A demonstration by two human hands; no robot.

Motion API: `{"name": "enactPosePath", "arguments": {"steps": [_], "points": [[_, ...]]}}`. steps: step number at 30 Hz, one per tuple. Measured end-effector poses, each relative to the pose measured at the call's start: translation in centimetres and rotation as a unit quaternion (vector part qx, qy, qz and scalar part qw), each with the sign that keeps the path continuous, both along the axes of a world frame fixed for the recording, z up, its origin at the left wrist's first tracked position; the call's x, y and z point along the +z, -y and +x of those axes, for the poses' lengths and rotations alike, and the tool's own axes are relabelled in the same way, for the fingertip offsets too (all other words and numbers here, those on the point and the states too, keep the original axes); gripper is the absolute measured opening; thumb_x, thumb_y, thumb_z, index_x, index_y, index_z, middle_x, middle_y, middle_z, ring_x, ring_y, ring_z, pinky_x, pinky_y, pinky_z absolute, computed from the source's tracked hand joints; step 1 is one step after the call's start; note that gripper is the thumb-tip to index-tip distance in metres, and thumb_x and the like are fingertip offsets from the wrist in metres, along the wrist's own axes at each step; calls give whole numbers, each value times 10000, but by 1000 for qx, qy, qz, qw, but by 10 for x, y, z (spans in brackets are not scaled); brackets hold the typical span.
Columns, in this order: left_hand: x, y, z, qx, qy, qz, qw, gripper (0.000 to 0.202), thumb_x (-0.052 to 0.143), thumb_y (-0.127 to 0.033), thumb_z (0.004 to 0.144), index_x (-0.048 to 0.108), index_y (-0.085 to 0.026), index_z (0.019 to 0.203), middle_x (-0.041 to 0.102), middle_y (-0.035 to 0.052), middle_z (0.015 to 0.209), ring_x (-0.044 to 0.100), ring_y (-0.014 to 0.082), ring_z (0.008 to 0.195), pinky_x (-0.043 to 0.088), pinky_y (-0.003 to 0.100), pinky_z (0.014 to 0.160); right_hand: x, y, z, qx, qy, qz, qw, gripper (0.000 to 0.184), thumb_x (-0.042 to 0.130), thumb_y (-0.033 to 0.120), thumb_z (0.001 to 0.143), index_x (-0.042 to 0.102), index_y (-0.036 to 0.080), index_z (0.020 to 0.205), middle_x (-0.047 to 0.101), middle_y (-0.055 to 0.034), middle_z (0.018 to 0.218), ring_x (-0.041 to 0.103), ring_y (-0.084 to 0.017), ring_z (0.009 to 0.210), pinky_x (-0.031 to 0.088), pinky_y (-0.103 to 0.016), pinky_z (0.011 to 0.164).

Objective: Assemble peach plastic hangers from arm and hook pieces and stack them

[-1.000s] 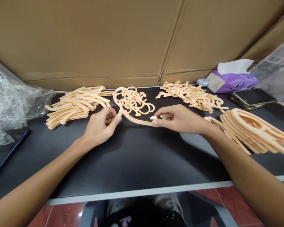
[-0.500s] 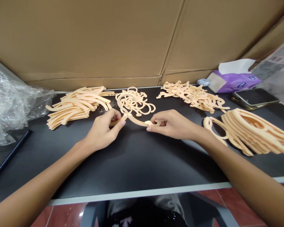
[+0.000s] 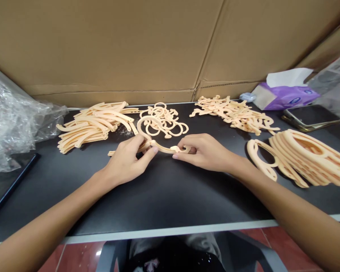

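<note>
Both hands hold one peach plastic hanger piece (image 3: 163,148), a curved strip with a ring loop rising near its middle. My left hand (image 3: 129,160) pinches it left of the loop, and its thin end sticks out past my fingers. My right hand (image 3: 204,151) grips its other end, and the fingers hide the tip. Behind my hands lies a tangle of peach ring-and-hook pieces (image 3: 166,121). Curved peach strips (image 3: 93,124) are heaped to the left, a looser pile of hook pieces (image 3: 232,115) lies at the back right, and wide peach hanger frames (image 3: 306,158) are stacked beyond my right hand.
All this lies on a black table (image 3: 164,200) with a pale front edge. A cardboard wall (image 3: 116,45) stands behind it. Crumpled bubble wrap (image 3: 14,121) lies at the left; a purple tissue pack (image 3: 286,96) and a phone (image 3: 310,118) sit back right.
My hands have moved closer together and slightly right. The held piece's thin left end now sticks out past my left hand, and its loop stands clearer of the tangle.
</note>
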State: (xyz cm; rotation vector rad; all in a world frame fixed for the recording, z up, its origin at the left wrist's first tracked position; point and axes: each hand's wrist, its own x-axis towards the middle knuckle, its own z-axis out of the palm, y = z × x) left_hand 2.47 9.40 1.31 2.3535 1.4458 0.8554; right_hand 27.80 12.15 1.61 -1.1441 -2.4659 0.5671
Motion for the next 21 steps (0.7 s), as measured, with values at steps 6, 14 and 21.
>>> {"name": "enactPosePath", "arguments": {"steps": [6, 14, 21], "points": [[-1, 1, 4, 60, 24, -34, 997, 291, 585, -445, 904, 648, -179, 803, 615, -32, 664, 439, 89, 498, 344, 242, 525, -1, 3, -5, 26, -16, 3, 1000, 279, 614, 448, 929, 658, 187, 839, 648, -10, 777, 534, -130, 702, 327, -260, 644], [-3, -5, -3, 148, 26, 10, 989, 218, 562, -414, 880, 597, -207, 817, 470, -60, 537, 415, 112, 466, 325, 264, 504, 14, -9, 17, -50, -9, -39, 998, 325, 567, 463, 939, 698, 197, 805, 677, -6, 704, 550, -135, 650, 335, -269, 621], [-6, -6, -3, 146, 29, 4, 989, 179, 570, -393, 871, 559, -220, 827, 481, -65, 542, 404, 119, 464, 339, 277, 518, 18, -8, 20, -59, 43, -68, 995, 286, 602, 428, 890, 647, 199, 725, 551, 33, 577, 426, -106, 561, 275, -277, 583]]}}
